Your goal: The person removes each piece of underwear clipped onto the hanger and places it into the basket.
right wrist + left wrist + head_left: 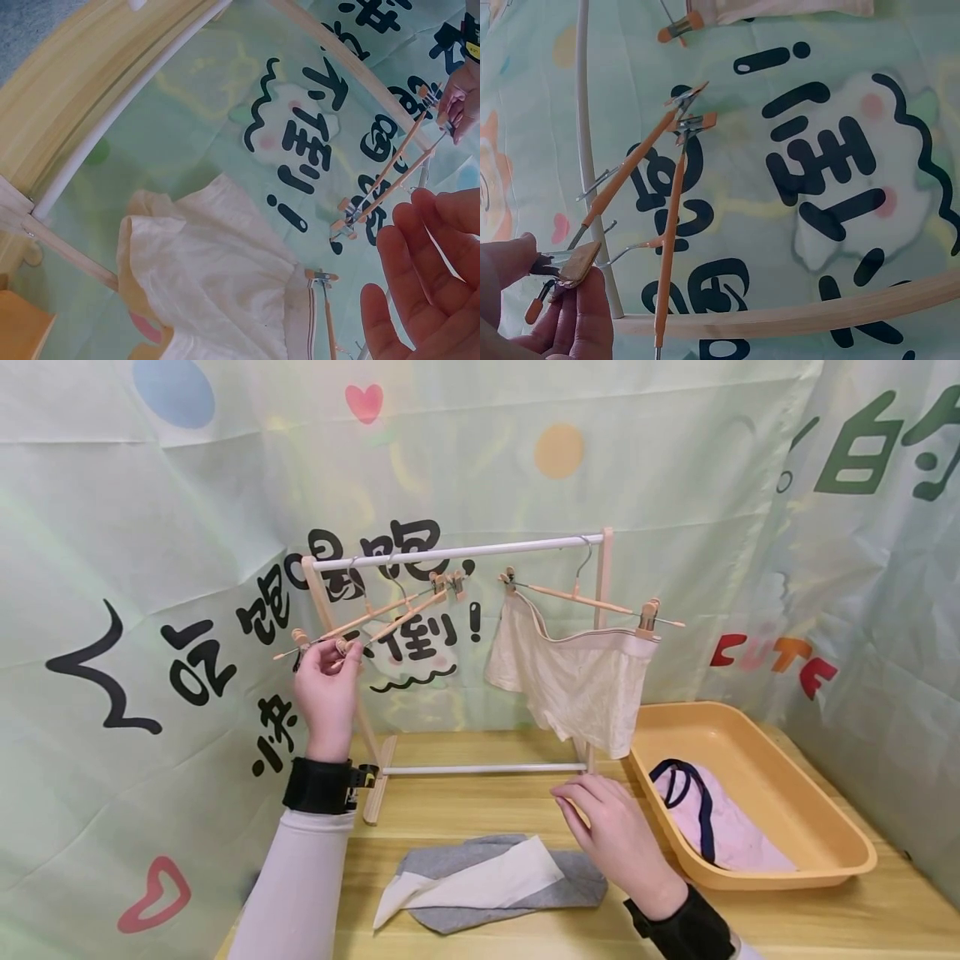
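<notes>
Hanger clip [579, 264] pinched in left hand [330, 689]; above loose-fingered right hand [615, 835], shorts [573, 681] already hung; beside it, grey-and-white garment [491, 885] unhung.

Creased pale-green cloth walls [480, 477] — printed with hearts [364, 403], dots [559, 451], lettering [197, 670] — stand around a wood-grained tabletop [465, 810].

The hangers [581, 599] look like smooth wood with metal hooks [636, 245]. Posts [603, 578] are matt wood, the rod [495, 549] smooth. Shorts [581, 672] are matt, creased cloth; the tray [757, 777], smooth plastic; the table [457, 806], wood-grained, faintly glossy; the backdrop [472, 468], wrinkled fabric.
</notes>
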`<state>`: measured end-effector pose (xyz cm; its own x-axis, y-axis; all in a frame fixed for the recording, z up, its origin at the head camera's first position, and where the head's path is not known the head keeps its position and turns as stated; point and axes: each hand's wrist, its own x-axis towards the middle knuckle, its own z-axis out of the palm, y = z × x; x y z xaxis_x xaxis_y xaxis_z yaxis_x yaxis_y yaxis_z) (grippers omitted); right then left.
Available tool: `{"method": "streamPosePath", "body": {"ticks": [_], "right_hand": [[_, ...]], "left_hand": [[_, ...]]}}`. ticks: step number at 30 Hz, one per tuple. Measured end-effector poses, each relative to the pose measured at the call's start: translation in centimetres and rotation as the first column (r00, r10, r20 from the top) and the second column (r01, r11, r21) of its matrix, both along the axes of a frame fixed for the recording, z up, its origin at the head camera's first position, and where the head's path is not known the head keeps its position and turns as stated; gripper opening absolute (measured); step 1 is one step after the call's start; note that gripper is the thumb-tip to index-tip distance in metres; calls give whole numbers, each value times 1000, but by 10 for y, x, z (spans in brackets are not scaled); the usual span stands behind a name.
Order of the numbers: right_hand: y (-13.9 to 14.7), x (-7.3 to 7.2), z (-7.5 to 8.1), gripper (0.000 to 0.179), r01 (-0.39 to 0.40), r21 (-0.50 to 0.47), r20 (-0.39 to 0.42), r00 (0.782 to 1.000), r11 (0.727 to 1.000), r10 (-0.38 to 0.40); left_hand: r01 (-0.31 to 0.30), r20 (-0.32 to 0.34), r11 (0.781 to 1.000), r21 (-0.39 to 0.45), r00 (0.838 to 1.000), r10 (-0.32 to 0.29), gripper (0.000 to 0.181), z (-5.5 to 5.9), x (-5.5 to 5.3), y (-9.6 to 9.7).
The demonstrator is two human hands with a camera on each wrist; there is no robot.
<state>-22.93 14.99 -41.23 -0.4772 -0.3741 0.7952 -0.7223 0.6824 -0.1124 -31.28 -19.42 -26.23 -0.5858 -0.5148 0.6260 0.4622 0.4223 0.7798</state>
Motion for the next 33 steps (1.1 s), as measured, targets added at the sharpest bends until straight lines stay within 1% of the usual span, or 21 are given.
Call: {"method": "streamPosePath", "body": {"ticks": [5, 12, 15, 19, 23, 27, 29, 31, 33], "right_hand": [[0, 0, 0, 19, 1, 3, -6, 1000, 1000, -1], [0, -1, -1, 13, 2, 7, 3, 1000, 1000, -2], [-1, -1, -2, 14, 3, 9, 0, 1000, 1000, -3], [-1, -2, -2, 16, 3, 9, -1, 1000, 1000, -3], [-1, -2, -2, 14, 4, 11, 6, 1000, 1000, -4], [-1, -1, -2, 13, 4, 11, 10, 1000, 1000, -4], [-1, -1, -2, 13, 2, 9, 10, 1000, 1000, -2], [-1, -1, -2, 13, -1, 7, 10, 1000, 1000, 1], [-1, -2, -2, 13, -4, 6, 8, 1000, 1000, 4]], "left_hand": [[2, -5, 1000, -11, 1000, -2, 37, -3, 0, 1], [10, -49, 999, -35, 999, -12, 35, -4, 1, 0], [4, -42, 999, -49, 999, -6, 40, -4, 3, -1], [-13, -13, 998, -68, 1000, 12, 50, -3, 8, -1], [-24, -5, 996, -88, 1000, 24, 54, -2, 13, 0], [-25, -30, 994, -102, 999, 22, 55, -2, 20, 2], [-27, -56, 994, -109, 998, 21, 55, -1, 22, 3], [-37, -81, 992, -119, 996, 28, 54, 0, 24, 4], [-62, -78, 990, -129, 996, 52, 53, 1, 26, 4]]}}
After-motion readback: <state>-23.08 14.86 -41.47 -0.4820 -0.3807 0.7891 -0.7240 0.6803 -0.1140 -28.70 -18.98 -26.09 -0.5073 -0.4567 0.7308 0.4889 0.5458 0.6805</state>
